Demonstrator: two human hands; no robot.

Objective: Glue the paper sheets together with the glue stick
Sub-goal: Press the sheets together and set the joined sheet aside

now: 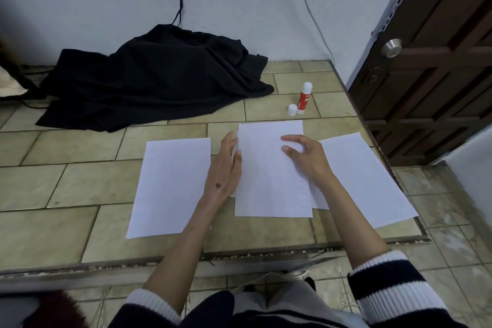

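Three white paper sheets lie on the tiled surface. The middle sheet (269,184) lies on top of another sheet whose edge peeks out at its left side. My left hand (225,168) rests flat along the middle sheet's left edge, fingers straight. My right hand (306,154) presses on its upper right part, fingers curled with the tips on the paper. A left sheet (170,186) and a right sheet (367,181) lie beside it. The red glue stick (304,98) stands upright behind the sheets, uncapped, with its white cap (292,110) next to it.
A crumpled black cloth (159,77) lies at the back left against the wall, with cables hanging above it. A dark wooden door (439,61) with a metal knob stands at the right. The raised tiled platform ends in a worn front edge (266,253) near my knees.
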